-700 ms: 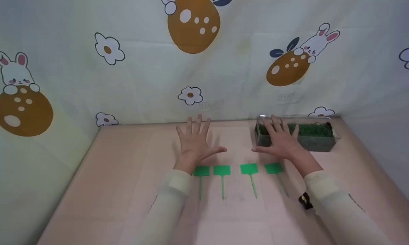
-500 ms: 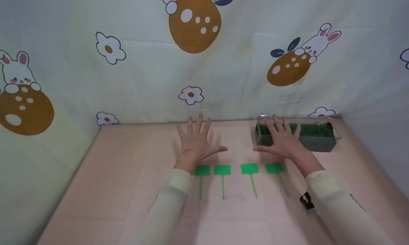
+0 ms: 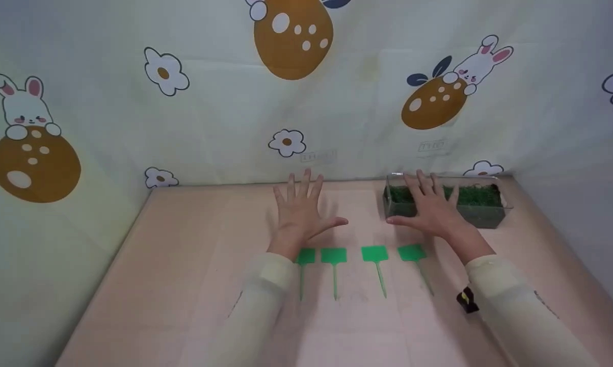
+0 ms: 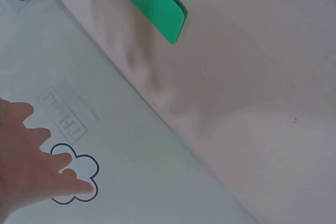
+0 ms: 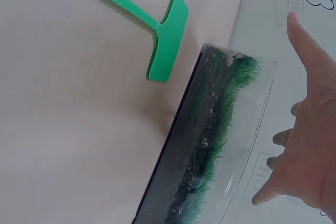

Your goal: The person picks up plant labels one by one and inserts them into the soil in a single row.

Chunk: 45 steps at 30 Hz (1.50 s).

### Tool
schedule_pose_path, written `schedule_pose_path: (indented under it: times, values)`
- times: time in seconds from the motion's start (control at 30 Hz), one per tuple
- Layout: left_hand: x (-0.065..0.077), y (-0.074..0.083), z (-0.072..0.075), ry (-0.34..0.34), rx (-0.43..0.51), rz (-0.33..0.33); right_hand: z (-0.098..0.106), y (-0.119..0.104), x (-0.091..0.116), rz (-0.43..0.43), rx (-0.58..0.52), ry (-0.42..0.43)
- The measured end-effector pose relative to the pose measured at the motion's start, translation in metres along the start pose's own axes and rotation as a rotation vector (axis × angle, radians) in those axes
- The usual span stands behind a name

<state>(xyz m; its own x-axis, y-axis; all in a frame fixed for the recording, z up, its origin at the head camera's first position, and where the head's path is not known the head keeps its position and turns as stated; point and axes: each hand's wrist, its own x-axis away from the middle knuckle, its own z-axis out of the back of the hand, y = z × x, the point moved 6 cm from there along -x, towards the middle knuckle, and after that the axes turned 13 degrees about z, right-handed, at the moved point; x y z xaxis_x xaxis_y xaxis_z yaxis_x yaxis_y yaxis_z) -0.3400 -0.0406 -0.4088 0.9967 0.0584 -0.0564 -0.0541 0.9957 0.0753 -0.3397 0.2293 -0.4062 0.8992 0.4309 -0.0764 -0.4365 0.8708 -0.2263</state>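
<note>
On the pinkish tabletop, four green tags, stems pointing near, lie nearer than the empty, wide-spread left hand and right hand, the grass planter far right.

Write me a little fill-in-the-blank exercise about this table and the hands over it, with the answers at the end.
1. On the table lie ____ green tags.
2. Of the left hand and the right hand, the one nearer the clear box is the ____ hand.
3. Both hands are spread and hold ____.
4. The long-eared animals printed on the cloth are ____.

Missing words: four; right; nothing; rabbits.
</note>
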Motion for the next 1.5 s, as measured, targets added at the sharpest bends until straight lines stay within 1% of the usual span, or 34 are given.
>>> schedule_pose_path:
  times: [0.2, 0.27, 0.53, 0.7, 1.0, 1.3, 1.5]
  values:
    - [0.0, 0.006, 0.001, 0.003, -0.007, 0.009, 0.001, 0.004, 0.001, -0.007, -0.019, 0.005]
    - [0.0, 0.01, 0.002, 0.0, 0.005, 0.009, 0.002, 0.006, 0.001, -0.015, -0.021, 0.003]
    - [0.001, 0.03, 0.009, 0.039, 0.039, 0.015, 0.008, 0.011, 0.002, -0.019, -0.02, 0.002]
    - [0.001, 0.043, 0.012, 0.044, 0.058, 0.012, 0.011, 0.016, 0.004, -0.022, -0.029, 0.018]
    - [0.003, 0.063, 0.014, 0.049, 0.079, -0.017, 0.017, 0.023, 0.008, -0.024, -0.013, 0.044]
    - [0.004, 0.077, 0.013, 0.05, 0.077, -0.042, 0.019, 0.034, 0.015, -0.047, -0.012, 0.05]
    - [0.003, 0.086, 0.008, 0.042, 0.086, -0.048, 0.021, 0.043, 0.021, -0.063, -0.007, 0.065]
